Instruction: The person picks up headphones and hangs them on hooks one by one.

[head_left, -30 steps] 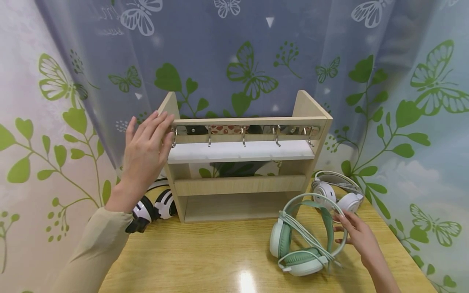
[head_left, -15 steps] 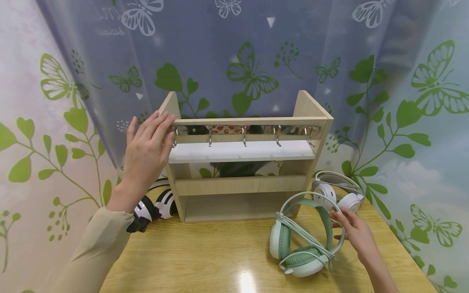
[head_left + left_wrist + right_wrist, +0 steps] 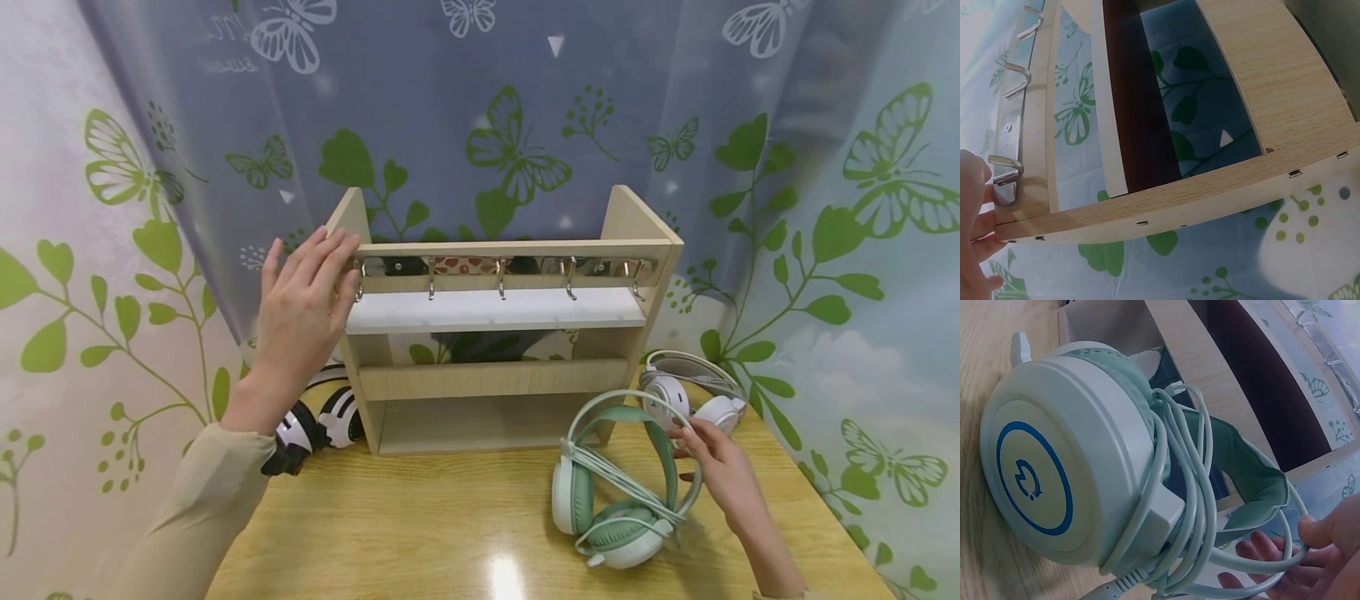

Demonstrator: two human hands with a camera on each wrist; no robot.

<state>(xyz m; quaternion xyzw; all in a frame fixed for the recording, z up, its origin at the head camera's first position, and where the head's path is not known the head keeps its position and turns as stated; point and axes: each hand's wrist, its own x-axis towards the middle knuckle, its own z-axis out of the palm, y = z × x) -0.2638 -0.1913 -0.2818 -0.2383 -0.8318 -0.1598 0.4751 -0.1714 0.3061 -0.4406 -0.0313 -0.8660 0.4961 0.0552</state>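
A light wooden rack [image 3: 495,379] with a row of metal hooks [image 3: 502,279] along its upper board stands in the middle. My left hand [image 3: 300,300] rests on its upper left corner, fingers fairly straight; in the left wrist view the fingers [image 3: 984,228] touch that corner next to the end hook [image 3: 1007,167]. My right hand [image 3: 723,475] grips the headband of mint green headphones [image 3: 626,537] in front of the rack's right side. Their cable [image 3: 1191,487] is bundled across the band. The ear cups hang low, close to the table; contact with it is unclear.
White headphones [image 3: 663,400] lie behind my right hand, beside the rack. Black-and-white headphones [image 3: 341,417] lie to the left, partly behind my left forearm. A curtain with butterflies and leaves [image 3: 517,108] hangs behind the wooden table [image 3: 390,525].
The green headphones and my right hand have shifted slightly left and up, with the band turning a little. My left hand keeps its place on the rack's corner.
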